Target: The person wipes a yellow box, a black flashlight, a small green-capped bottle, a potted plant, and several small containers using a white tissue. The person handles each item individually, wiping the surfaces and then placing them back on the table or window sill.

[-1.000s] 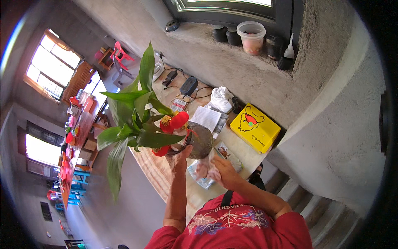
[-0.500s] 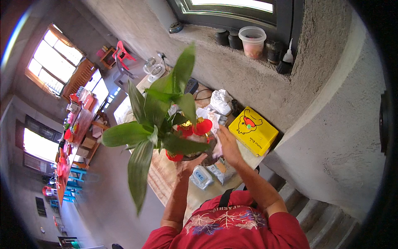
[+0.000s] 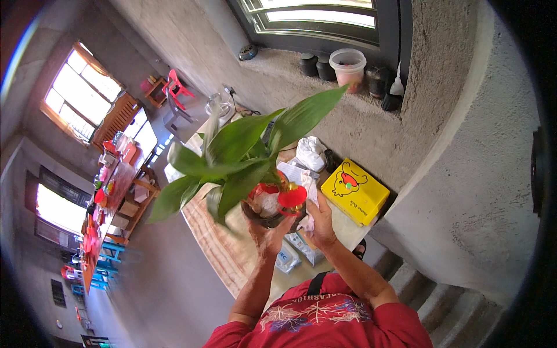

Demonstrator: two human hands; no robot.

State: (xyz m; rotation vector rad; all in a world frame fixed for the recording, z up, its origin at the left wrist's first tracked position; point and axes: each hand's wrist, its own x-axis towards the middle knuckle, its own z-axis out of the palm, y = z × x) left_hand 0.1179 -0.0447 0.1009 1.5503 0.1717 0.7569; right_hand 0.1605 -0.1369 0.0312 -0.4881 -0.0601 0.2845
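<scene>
A potted plant [image 3: 241, 142] with broad green leaves is held up over the table. Small red lantern ornaments [image 3: 292, 199] with gold trim hang among its stems. My left hand [image 3: 268, 236] is closed round the near side of the dark, round pot [image 3: 270, 221], its fingers partly hidden beneath. In my right hand [image 3: 322, 223] is a pale pinkish-white cloth [image 3: 310, 190], gripped at the pot's right side. Pale material shows inside the pot's rim. Leaves cover much of the pot's far side.
The table [image 3: 217, 235] bears plastic-wrapped packs [image 3: 287, 257], a white bundle [image 3: 311, 152] and a yellow box [image 3: 355, 191]. A clear tub [image 3: 348, 68] and dark jars stand on the windowsill. Steps [image 3: 444, 304] descend at lower right; a long cluttered table [image 3: 119, 182] stands left.
The plant has turned in my hands, its leaves swinging up and right, and more of the pot's opening shows. My right hand and the cloth have shifted slightly downward along the pot's side.
</scene>
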